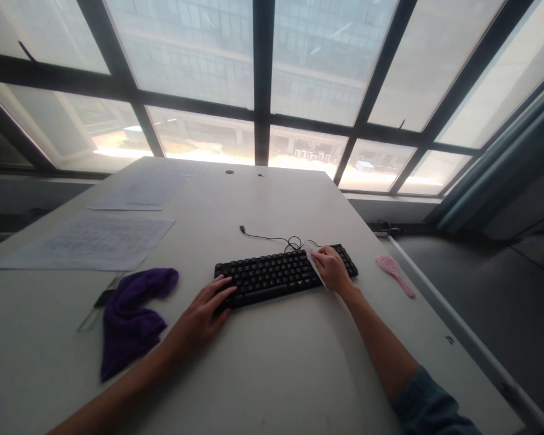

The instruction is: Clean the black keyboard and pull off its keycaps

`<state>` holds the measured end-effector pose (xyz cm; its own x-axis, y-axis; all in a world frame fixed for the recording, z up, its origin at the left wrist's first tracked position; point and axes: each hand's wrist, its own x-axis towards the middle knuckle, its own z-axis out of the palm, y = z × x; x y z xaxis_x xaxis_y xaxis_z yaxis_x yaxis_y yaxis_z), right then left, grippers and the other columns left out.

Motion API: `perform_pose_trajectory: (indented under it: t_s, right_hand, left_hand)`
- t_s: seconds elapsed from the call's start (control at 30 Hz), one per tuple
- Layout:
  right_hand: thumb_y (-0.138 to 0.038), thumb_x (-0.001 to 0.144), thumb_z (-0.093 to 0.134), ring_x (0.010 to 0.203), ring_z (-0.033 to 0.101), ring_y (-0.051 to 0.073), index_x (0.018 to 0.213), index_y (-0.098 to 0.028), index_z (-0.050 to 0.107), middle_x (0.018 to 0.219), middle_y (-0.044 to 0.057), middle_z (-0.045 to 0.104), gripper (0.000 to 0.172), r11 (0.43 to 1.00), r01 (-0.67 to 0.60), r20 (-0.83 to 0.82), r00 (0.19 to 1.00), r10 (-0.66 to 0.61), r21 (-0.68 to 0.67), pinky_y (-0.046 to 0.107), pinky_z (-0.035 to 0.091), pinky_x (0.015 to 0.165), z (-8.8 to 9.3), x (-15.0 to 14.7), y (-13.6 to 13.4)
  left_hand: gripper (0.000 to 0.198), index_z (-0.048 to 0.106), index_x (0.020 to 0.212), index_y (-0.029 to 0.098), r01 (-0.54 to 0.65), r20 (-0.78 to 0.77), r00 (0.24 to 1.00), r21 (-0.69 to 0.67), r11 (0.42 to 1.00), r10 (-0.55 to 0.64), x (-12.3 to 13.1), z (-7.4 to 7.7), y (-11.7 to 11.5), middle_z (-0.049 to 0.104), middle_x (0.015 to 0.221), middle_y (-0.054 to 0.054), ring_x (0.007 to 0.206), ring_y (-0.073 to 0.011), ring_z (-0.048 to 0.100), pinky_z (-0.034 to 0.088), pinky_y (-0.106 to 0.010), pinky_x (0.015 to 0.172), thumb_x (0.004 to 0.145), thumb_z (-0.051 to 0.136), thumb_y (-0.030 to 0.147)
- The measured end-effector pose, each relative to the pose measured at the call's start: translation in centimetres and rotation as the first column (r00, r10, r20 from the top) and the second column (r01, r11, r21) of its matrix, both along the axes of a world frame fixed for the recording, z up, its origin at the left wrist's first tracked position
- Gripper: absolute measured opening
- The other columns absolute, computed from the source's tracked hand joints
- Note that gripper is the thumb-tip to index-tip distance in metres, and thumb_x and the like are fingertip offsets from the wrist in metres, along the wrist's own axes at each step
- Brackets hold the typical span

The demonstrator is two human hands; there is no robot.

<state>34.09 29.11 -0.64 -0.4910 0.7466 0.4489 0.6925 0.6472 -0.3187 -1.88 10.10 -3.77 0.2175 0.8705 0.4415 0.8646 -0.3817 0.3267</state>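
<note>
A black keyboard (272, 275) lies on the white table (276, 362), its thin black cable (272, 237) trailing behind it. My left hand (204, 317) rests at the keyboard's left end, fingers spread and touching its front corner. Over the right part of the keys, my right hand (332, 269) is closed on a small white wipe (312, 258) pressed against them.
A purple cloth (133, 317) lies crumpled left of my left hand, with a small dark object (103, 298) beside it. Printed paper sheets (90, 241) cover the table's left side. A pink hairbrush (393, 273) lies near the right edge. Large windows stand behind.
</note>
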Motion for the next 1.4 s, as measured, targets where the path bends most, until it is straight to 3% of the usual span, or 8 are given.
perform_pose_trajectory:
  t_s: [0.17, 0.3, 0.4, 0.53, 0.77, 1.0, 1.17, 1.4]
  right_hand:
    - [-0.014, 0.095, 0.044, 0.087, 0.056, 0.022, 0.102, -0.020, 0.074, 0.090, 0.009, 0.060, 0.031, 0.983, 0.172, -0.001, 0.985, -0.172, 0.058, 0.032, 0.048, 0.084, -0.8, 2.4, 1.3]
    - [-0.015, 0.096, 0.041, 0.087, 0.055, 0.023, 0.106, -0.019, 0.074, 0.091, 0.010, 0.059, 0.034, 0.948, 0.301, -0.121, 0.950, -0.288, 0.107, 0.034, 0.048, 0.084, -0.6, 3.4, 1.8]
    - [-0.016, 0.098, 0.041, 0.094, 0.056, 0.024, 0.118, -0.019, 0.071, 0.102, 0.012, 0.061, 0.036, 0.976, 0.195, -0.136, 0.974, -0.180, 0.098, 0.036, 0.047, 0.088, -0.2, 2.7, 1.5]
    - [-0.015, 0.097, 0.044, 0.111, 0.053, 0.027, 0.124, -0.030, 0.069, 0.120, 0.009, 0.064, 0.040, 0.999, -0.012, 0.064, 0.998, 0.009, 0.045, 0.038, 0.043, 0.093, -0.1, 1.6, 0.8]
    - [-0.028, 0.096, 0.058, 0.107, 0.056, 0.027, 0.125, -0.030, 0.069, 0.117, 0.009, 0.065, 0.031, 1.000, 0.024, 0.124, 0.992, -0.026, 0.014, 0.039, 0.042, 0.092, 0.1, 2.1, 0.7]
    - [-0.023, 0.096, 0.054, 0.093, 0.062, 0.020, 0.099, -0.023, 0.074, 0.096, 0.006, 0.067, 0.020, 0.998, -0.040, 0.006, 0.999, 0.040, -0.052, 0.031, 0.047, 0.086, 0.1, 2.3, 1.0]
    - [-0.020, 0.093, 0.055, 0.087, 0.063, 0.020, 0.096, -0.023, 0.072, 0.095, 0.006, 0.068, 0.018, 0.988, 0.152, 0.004, 0.988, -0.152, -0.031, 0.029, 0.046, 0.079, 0.1, 4.3, 1.5]
    - [-0.027, 0.095, 0.048, 0.088, 0.060, 0.024, 0.098, -0.016, 0.072, 0.094, 0.012, 0.067, 0.027, 0.892, 0.445, -0.196, 0.885, -0.423, 0.078, 0.034, 0.048, 0.081, -0.8, 8.8, 3.3]
  left_hand:
    - [0.042, 0.059, 0.136, 0.024, 0.000, 0.019, 1.000, 0.016, 1.000, 0.000, 0.2, 0.3, 0.0, 0.052, 0.147, -0.010, 0.141, -0.0306, 0.045, 0.045, -0.049, 0.114, 0.094, 0.055, 0.033]
    - [0.042, 0.059, 0.136, 0.025, -0.008, 0.032, 0.999, -0.001, 1.000, 0.008, 0.3, 0.3, 0.0, 0.051, 0.149, -0.010, 0.141, -0.0310, 0.045, 0.044, -0.050, 0.114, 0.094, 0.055, 0.033]
    - [0.042, 0.059, 0.136, 0.025, -0.010, 0.032, 0.999, -0.005, 1.000, 0.011, 0.3, 0.3, 0.0, 0.051, 0.149, -0.010, 0.141, -0.0311, 0.045, 0.044, -0.050, 0.114, 0.095, 0.054, 0.033]
    - [0.044, 0.058, 0.137, 0.025, -0.008, 0.029, 1.000, -0.004, 1.000, 0.008, 0.2, 0.2, 0.0, 0.050, 0.149, -0.010, 0.142, -0.0314, 0.044, 0.044, -0.051, 0.115, 0.094, 0.055, 0.033]
    - [0.044, 0.056, 0.138, 0.025, 0.003, 0.009, 1.000, -0.002, 1.000, -0.003, 0.0, 0.0, 0.1, 0.049, 0.150, -0.010, 0.142, -0.0316, 0.043, 0.043, -0.051, 0.115, 0.095, 0.055, 0.033]
    - [0.045, 0.055, 0.139, 0.025, 0.006, 0.002, 1.000, 0.000, 1.000, -0.006, -0.1, -0.1, 0.1, 0.049, 0.150, -0.010, 0.143, -0.0315, 0.043, 0.043, -0.051, 0.115, 0.095, 0.055, 0.033]
    - [0.045, 0.056, 0.139, 0.026, 0.004, 0.023, 1.000, 0.009, 1.000, -0.004, -0.1, -0.1, 0.2, 0.049, 0.151, -0.009, 0.142, -0.0317, 0.043, 0.044, -0.051, 0.115, 0.094, 0.055, 0.034]
    - [0.044, 0.056, 0.138, 0.025, 0.010, 0.008, 1.000, -0.002, 1.000, -0.010, -0.1, -0.2, 0.1, 0.048, 0.151, -0.010, 0.143, -0.0319, 0.042, 0.042, -0.051, 0.116, 0.095, 0.055, 0.035]
